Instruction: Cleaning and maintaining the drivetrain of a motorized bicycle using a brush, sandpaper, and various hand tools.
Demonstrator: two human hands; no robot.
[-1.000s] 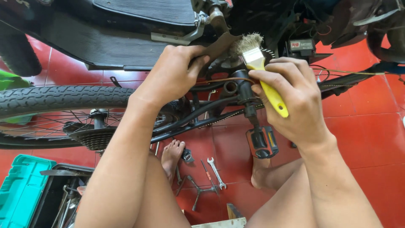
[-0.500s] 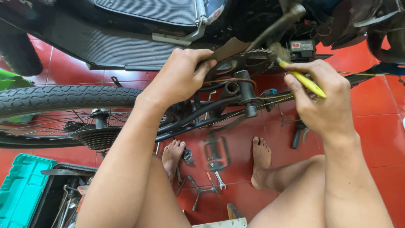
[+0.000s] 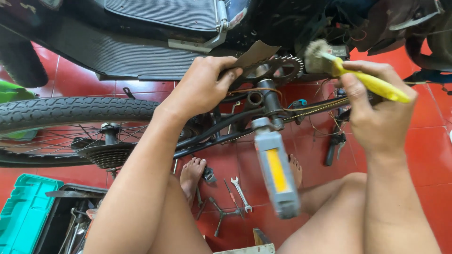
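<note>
A teal toolbox (image 3: 21,211) sits open (wrenches (image 3: 241,194) lie loose on the red floor (image 3: 423,160)).

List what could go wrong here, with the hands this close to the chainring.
1. The left hand presses a scrap of cardboard against the toothed chainring; fingers could slip onto the teeth or chain.
2. The pedal looks motion-blurred, so the crank seems to be turning; it could strike a knee or forearm.
3. The right hand holds a dirty yellow-handled brush near the teeth; bristles might snag or flick grime.
4. Bare feet rest beside loose wrenches on the floor.
</note>
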